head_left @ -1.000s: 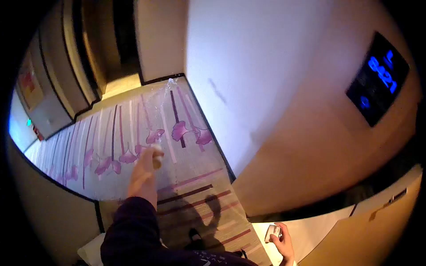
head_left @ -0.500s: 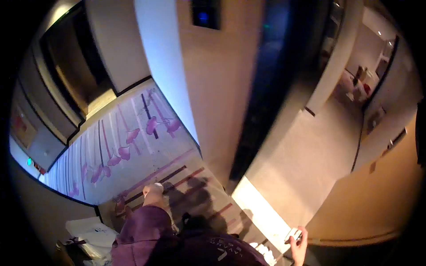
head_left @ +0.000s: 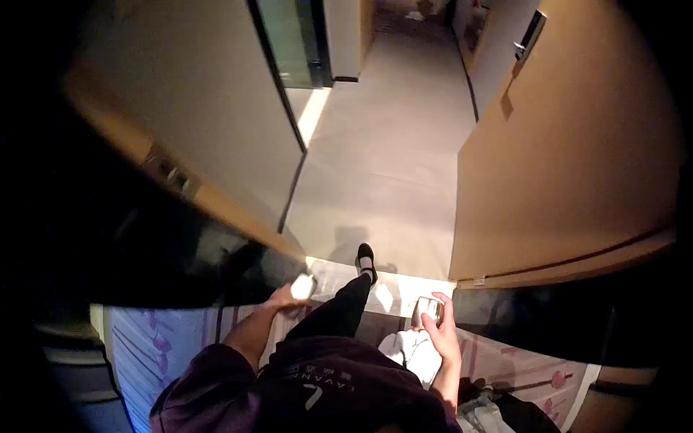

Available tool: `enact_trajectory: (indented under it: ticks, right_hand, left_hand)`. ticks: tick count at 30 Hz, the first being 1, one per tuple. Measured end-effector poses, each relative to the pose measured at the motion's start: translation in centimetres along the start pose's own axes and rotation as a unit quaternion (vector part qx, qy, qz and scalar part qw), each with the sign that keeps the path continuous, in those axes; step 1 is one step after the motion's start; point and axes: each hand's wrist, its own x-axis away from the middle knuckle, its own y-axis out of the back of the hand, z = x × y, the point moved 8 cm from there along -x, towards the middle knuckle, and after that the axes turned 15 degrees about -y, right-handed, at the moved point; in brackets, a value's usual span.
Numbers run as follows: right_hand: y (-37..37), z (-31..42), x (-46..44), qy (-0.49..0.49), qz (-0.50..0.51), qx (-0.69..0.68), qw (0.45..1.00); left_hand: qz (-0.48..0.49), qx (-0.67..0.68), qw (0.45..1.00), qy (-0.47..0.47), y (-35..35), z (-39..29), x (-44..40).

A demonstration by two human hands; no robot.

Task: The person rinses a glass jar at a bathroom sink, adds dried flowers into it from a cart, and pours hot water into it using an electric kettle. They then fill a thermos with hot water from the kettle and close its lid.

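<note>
My left hand (head_left: 284, 298), slightly blurred, is closed around a small white object (head_left: 303, 287) whose kind I cannot make out. It hangs low beside my left leg. My right hand (head_left: 445, 338) grips a small shiny silver-and-white object (head_left: 426, 312), perhaps a box or a cup, with thumb and fingers on its sides. Below it a white cloth (head_left: 413, 352) hangs between my right forearm and my dark shirt; what holds it up is hidden. One black shoe (head_left: 366, 258) is set down just past the bright door sill (head_left: 332, 274).
An open wooden door (head_left: 563, 166) with a dark handle (head_left: 530, 36) stands on the right. The door frame (head_left: 238, 216) and a wall are on the left. A pale floor (head_left: 375, 166) runs ahead into the room. Patterned carpet (head_left: 159, 346) and a whitish bag (head_left: 484, 417) lie behind me.
My view has turned right, from the corridor to face the doorway. One foot now shows at the sill. Both hands have come further into view, the right still holding its object.
</note>
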Motion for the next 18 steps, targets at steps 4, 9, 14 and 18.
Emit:
enact_trajectory:
  ticks: [4, 9, 14, 18]
  right_hand:
    - [7.4, 1.6, -8.3, -0.024, -0.079, -0.048, 0.995]
    - [11.9, 12.9, -17.7, -0.088, -0.179, -0.117, 0.973]
    - [14.4, 20.6, -30.6, -0.022, -0.14, -0.293, 0.945]
    - [14.8, 25.5, -41.6, -0.045, -0.099, -0.263, 0.959]
  left_hand:
    - [-0.149, 0.12, 0.958, -0.213, 9.0, -17.6, -12.6]
    - [-0.053, 0.273, 0.886, -0.37, 21.7, -37.1, -19.9]
    - [0.138, 0.223, 0.846, -0.464, 26.0, -48.6, -26.9]
    - [0.214, 0.194, 0.773, -0.565, 30.9, -58.0, -30.7]
